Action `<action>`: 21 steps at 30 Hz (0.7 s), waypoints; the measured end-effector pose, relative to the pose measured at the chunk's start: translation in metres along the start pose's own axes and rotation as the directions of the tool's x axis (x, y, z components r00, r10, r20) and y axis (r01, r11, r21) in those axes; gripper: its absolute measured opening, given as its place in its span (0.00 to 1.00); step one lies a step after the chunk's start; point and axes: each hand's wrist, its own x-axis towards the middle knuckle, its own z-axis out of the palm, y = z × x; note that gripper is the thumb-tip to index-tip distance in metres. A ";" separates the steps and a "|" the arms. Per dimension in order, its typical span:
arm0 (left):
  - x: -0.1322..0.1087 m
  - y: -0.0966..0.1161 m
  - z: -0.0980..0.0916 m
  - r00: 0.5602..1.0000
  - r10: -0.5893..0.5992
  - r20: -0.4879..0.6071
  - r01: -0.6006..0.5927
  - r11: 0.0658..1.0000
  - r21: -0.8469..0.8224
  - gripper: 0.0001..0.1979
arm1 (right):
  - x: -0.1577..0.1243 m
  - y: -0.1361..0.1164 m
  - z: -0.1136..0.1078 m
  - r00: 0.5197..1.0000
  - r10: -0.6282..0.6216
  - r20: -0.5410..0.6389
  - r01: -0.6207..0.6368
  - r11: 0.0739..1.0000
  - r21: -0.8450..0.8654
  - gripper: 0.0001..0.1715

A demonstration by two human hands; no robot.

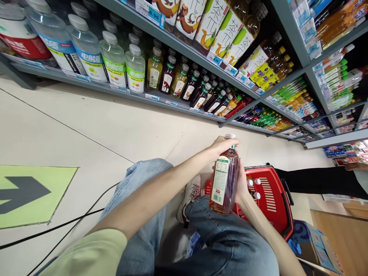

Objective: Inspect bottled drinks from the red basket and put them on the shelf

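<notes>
A bottle of dark reddish drink [227, 180] stands slightly tilted above my knees, its cream back label turned toward me. My left hand [222, 146] is closed around the neck, just under the white cap [230, 136]. From the right side, my right hand [242, 184] grips the bottle's body; most of its fingers are hidden behind it. Behind the bottle and to its right sits a red shopping basket [270, 191] on the floor, with several white-capped bottles [257, 195] inside.
A grey shelf [161, 100] along the top holds several juice bottles [155, 71] and electrolyte water bottles [113, 61]. Tea bottles [211, 27] fill the shelf above. A green arrow floor sign [63, 180] and black cables [77, 220] lie left. Another person's dark-clad leg [313, 182] is at right.
</notes>
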 end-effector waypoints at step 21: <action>-0.006 0.003 0.000 0.919 0.064 0.389 0.002 0.986 -0.167 0.15 | -0.003 0.005 0.000 0.976 0.068 0.207 -0.060 0.997 -0.042 0.45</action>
